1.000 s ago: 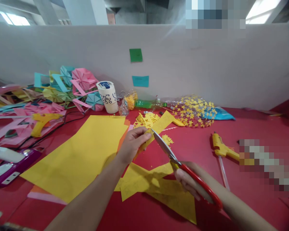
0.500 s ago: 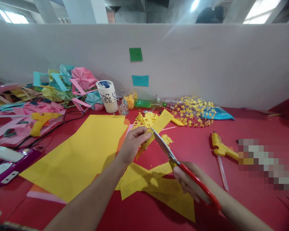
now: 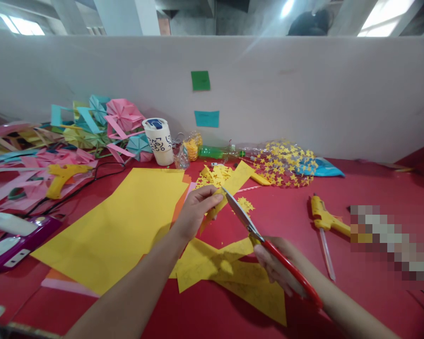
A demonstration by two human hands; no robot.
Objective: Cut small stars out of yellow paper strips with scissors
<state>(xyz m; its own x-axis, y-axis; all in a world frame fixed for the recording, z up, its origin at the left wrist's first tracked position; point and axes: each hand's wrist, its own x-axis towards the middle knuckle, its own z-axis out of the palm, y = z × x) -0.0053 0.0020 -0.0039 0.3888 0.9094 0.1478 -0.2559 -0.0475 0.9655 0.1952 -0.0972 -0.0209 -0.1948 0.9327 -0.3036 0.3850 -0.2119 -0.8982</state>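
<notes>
Between the thumb and fingers of my left hand [image 3: 200, 207] is a strip of yellow paper [image 3: 212, 214]. My right hand [image 3: 277, 263] grips red-handled scissors [image 3: 245, 219], whose blade tips meet the paper's edge just right of my left fingertips. Beyond my hands lies a heap of cut yellow paper stars [image 3: 212, 176], and a smaller pile of stars [image 3: 245, 205] sits behind the blades. Several pencil-marked yellow paper pieces [image 3: 233, 278] lie on the table below my hands. A large yellow sheet [image 3: 127, 221] rests to the left, over orange and pink sheets.
At right lies a yellow glue gun [image 3: 321, 214] with its clear stick; another glue gun [image 3: 61, 179] and a purple power strip [image 3: 21, 240] are at left. A white cup [image 3: 159, 143], a green bottle [image 3: 212, 151] and a bag of stars [image 3: 286, 162] line the wall.
The view has shifted very slightly. Both hands, the paper strip and the scissors keep almost the same position.
</notes>
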